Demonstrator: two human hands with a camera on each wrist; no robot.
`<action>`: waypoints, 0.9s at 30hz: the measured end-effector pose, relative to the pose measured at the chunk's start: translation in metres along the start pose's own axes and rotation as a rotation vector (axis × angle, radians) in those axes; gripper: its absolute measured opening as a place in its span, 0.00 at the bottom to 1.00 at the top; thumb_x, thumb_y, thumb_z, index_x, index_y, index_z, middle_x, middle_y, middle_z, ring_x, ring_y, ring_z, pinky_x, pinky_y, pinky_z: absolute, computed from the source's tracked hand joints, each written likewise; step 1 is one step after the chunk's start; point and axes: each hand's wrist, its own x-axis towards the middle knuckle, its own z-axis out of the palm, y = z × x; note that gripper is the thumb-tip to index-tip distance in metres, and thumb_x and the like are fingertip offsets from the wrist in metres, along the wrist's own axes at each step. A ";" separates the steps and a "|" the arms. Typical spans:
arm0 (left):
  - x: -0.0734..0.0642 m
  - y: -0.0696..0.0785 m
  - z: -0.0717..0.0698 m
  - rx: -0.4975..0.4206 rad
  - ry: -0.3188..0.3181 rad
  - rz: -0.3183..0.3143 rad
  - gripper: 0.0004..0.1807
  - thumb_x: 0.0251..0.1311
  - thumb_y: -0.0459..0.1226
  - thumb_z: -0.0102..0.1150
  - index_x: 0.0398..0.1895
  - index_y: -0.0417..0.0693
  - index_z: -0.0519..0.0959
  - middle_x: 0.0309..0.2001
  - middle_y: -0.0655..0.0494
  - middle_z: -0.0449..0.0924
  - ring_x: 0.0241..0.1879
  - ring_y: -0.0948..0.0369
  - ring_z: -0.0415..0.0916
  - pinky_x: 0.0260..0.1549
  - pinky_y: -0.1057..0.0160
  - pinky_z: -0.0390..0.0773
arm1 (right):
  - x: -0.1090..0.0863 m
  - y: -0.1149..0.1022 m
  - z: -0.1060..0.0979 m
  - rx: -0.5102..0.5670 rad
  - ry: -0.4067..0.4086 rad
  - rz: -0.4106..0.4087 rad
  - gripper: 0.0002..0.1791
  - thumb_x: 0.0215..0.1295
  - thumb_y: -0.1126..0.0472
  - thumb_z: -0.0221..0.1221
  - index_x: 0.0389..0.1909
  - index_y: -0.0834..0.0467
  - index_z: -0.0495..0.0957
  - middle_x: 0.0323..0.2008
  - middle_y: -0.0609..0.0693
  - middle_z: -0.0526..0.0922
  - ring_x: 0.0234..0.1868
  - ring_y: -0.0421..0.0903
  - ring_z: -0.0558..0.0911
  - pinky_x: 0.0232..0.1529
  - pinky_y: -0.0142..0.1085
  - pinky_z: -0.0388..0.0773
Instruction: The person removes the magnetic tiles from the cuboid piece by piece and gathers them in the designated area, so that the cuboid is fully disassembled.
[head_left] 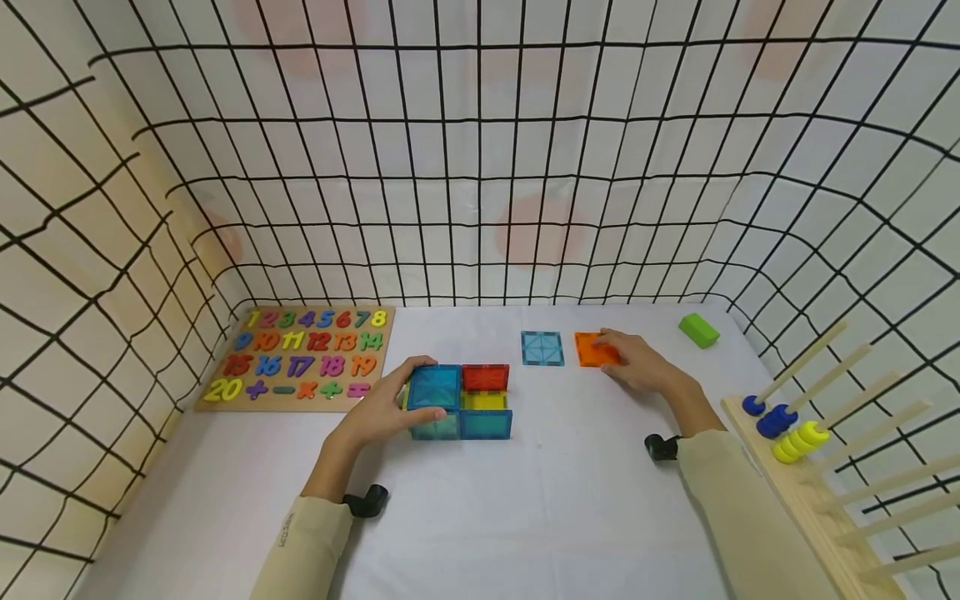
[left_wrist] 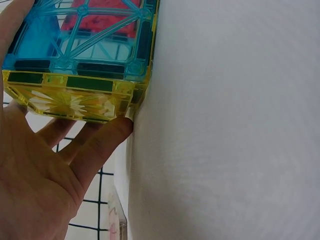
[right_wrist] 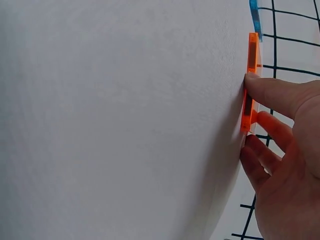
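Observation:
Magnetic tiles form a small box structure point(head_left: 486, 424) on the white table, with blue, red and yellow translucent squares. My left hand point(head_left: 380, 410) holds its left end, thumb across the front and fingers around the side and back. In the left wrist view, the fingertips touch the yellow side tile point(left_wrist: 70, 100) below a blue tile point(left_wrist: 100, 42). At the right, my right hand point(head_left: 637, 360) pinches an orange magnetic tile point(head_left: 591, 350), its thumb on the near edge. That tile lies about flat at the tabletop; the right wrist view shows its thin edge. A light-blue tile point(head_left: 542, 348) lies just left of it.
A wooden number board point(head_left: 292, 402) lies at the back left. Back right is a green block point(head_left: 699, 331). A wooden peg rack point(head_left: 817, 492) with blue and yellow beads stands along the right side. Black wire grid point(head_left: 480, 177) encloses the back and sides.

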 end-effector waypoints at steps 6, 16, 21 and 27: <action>0.001 0.000 -0.001 0.011 0.004 0.003 0.46 0.52 0.65 0.71 0.74 0.78 0.61 0.74 0.53 0.68 0.72 0.46 0.66 0.67 0.32 0.71 | 0.003 0.002 0.001 -0.004 0.011 0.006 0.26 0.75 0.62 0.57 0.71 0.60 0.68 0.79 0.67 0.55 0.77 0.71 0.55 0.76 0.69 0.50; 0.001 0.000 0.000 0.052 0.004 0.048 0.46 0.53 0.66 0.70 0.75 0.84 0.59 0.77 0.58 0.63 0.76 0.47 0.62 0.68 0.31 0.67 | -0.004 0.000 0.005 0.070 0.073 0.087 0.31 0.74 0.57 0.58 0.74 0.60 0.64 0.79 0.67 0.51 0.78 0.69 0.55 0.76 0.69 0.51; -0.001 -0.001 0.000 0.051 0.004 0.048 0.44 0.53 0.65 0.70 0.74 0.86 0.61 0.77 0.58 0.64 0.75 0.47 0.63 0.67 0.31 0.69 | -0.012 -0.011 0.004 0.139 0.121 0.073 0.30 0.75 0.55 0.59 0.73 0.59 0.65 0.78 0.65 0.55 0.78 0.68 0.56 0.76 0.68 0.53; -0.001 0.000 -0.002 0.034 0.017 0.061 0.43 0.53 0.64 0.71 0.73 0.83 0.63 0.75 0.58 0.66 0.73 0.47 0.65 0.66 0.32 0.71 | -0.020 -0.032 0.005 0.196 0.177 0.011 0.29 0.75 0.56 0.61 0.72 0.55 0.66 0.76 0.60 0.62 0.75 0.64 0.64 0.72 0.65 0.65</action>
